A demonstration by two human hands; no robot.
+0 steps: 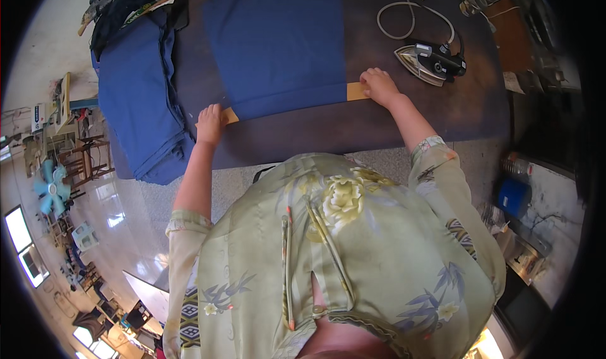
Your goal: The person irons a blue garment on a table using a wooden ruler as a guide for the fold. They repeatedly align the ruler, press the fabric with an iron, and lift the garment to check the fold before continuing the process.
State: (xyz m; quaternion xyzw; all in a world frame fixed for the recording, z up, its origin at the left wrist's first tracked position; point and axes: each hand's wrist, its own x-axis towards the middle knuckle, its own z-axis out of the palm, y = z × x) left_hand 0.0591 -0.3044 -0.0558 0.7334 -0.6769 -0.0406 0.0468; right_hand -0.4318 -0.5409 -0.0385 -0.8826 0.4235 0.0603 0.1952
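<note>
A piece of blue fabric point(284, 51) lies spread on the dark cloth-covered table point(293, 141), its near edge folded over a yellow strip point(356, 91) that sticks out at both sides. My left hand point(211, 122) grips the strip's left end, by the fabric's lower left corner. On the right, my right hand point(378, 85) has its fingers on the strip's other end. The middle of the strip is hidden under the fabric. An electric iron point(433, 65) rests on the table beyond my right hand, its pointed tip towards the left.
Folded blue fabric point(137, 94) is piled at the table's left, hanging over the near edge. Dark cloths and a stick lie on top at the back left. The iron's hose point(378, 20) loops across the back right. A brown board point(509, 34) stands beyond the right edge.
</note>
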